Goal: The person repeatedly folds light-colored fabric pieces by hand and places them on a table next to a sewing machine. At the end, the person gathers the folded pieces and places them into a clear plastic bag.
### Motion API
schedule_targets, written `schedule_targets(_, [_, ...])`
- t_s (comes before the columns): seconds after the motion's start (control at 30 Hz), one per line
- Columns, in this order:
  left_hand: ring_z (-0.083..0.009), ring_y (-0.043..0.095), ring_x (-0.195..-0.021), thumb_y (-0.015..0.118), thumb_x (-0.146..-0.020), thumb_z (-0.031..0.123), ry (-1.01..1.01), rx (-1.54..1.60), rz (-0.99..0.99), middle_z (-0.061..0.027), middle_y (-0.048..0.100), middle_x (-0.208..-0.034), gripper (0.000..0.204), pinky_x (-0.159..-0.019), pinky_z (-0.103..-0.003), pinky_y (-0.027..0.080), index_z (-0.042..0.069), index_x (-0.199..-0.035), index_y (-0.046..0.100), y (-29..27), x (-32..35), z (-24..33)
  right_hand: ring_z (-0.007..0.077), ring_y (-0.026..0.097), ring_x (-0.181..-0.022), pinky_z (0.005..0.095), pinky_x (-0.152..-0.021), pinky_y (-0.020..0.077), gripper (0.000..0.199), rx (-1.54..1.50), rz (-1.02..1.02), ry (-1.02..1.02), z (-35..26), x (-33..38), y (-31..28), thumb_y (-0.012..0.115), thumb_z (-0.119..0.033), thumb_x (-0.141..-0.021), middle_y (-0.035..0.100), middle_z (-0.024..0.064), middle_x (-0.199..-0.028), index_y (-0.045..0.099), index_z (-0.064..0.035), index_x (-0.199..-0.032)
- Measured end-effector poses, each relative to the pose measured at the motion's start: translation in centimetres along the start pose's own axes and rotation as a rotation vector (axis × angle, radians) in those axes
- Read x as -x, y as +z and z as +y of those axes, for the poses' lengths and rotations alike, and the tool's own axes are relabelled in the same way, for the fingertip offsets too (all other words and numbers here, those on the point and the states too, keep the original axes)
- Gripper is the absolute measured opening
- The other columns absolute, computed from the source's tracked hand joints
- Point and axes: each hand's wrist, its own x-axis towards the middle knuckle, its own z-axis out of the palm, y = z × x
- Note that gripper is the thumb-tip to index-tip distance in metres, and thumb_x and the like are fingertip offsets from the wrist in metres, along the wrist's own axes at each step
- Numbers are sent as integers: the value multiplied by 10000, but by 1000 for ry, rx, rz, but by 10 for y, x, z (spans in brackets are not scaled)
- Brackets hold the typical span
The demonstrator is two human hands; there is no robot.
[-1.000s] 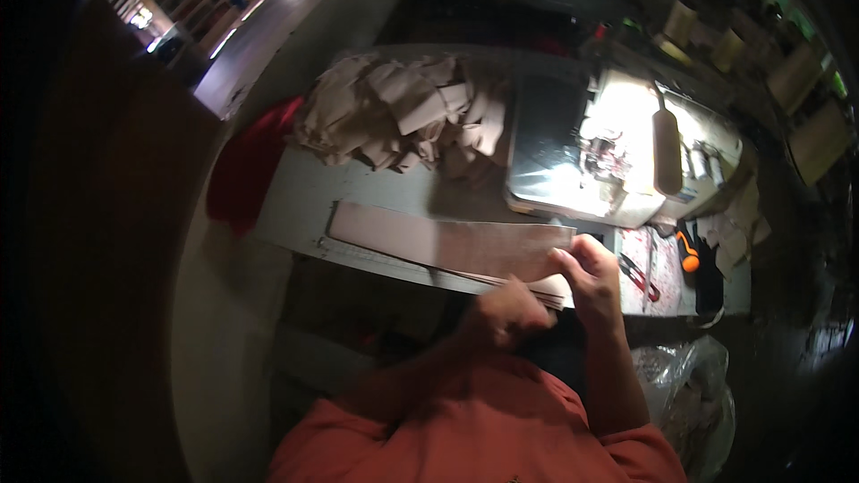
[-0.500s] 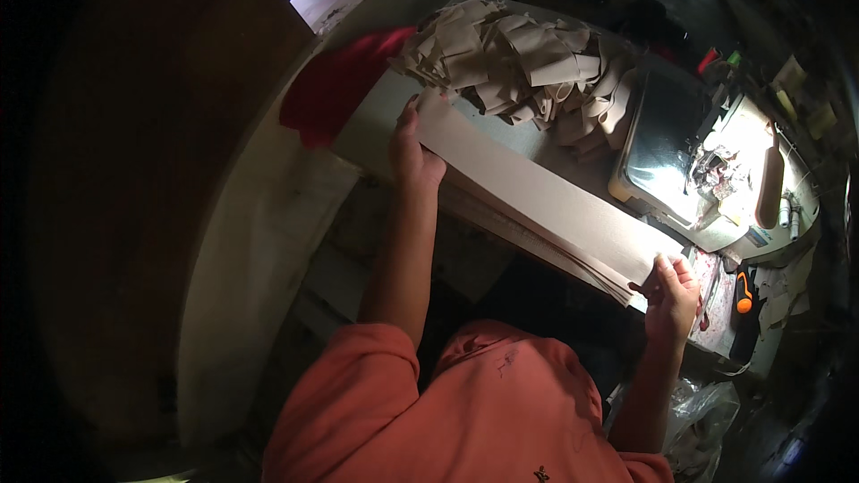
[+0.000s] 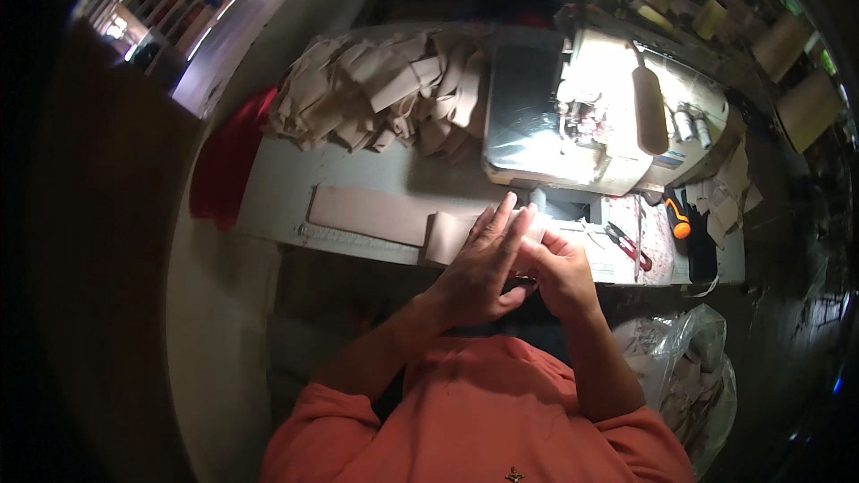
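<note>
A beige fabric strip point(image 3: 371, 213) lies along the table's front edge, its right part folded back over itself beneath my hands. My left hand point(image 3: 479, 268) rests on the folded part with its fingers stretched out and close together. Just right of it, my right hand point(image 3: 562, 273) has its fingers closed on the strip's right end. The fingers partly hide the fabric there. A ruler marking point(image 3: 358, 240) runs along the table edge beside the strip.
A heap of beige fabric pieces point(image 3: 358, 94) lies behind the strip. A lit sewing machine point(image 3: 617, 116) stands at the back right. Red-handled snips point(image 3: 629, 247) and an orange-handled tool point(image 3: 677, 219) lie to the right. A plastic bag point(image 3: 707, 376) hangs below; red cloth point(image 3: 233, 161) is at the left.
The strip, held stretched between both hands before, now lies on the table with its right part folded. My left hand has moved right, beside my right hand. The view has shifted.
</note>
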Motion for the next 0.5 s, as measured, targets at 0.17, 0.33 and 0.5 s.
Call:
schedule_targets(0.17, [-241,294,-1199,601,-760,240,-336,479,-59,-188,324,-1275,693,-958,-327,255,-10,-1272,207,-24,-18,-7,71,520,-689,207,-622,435,168,157,-97,-79,-19,8,6,533,-93,-804,561,14,-786,546,20,-929])
schedule_targets(0.33, [-67,508,-685,603,-758,176,-536,725,-168,-26,571,-733,219,-636,-218,422,-22,-844,567,-36,-42,-13,59,508,-681,201,-614,430,145,292,-144,-114,-30,12,3,551,-85,-796,550,4,-762,549,16,-899])
schedule_targets(0.5, [-56,473,-625,562,-789,161,-450,482,-71,-8,533,-686,159,-555,-202,389,12,-737,536,-36,-48,-1,64,525,-659,185,-579,433,133,278,-50,-108,-31,20,1,558,-64,-784,575,32,-759,555,21,-885])
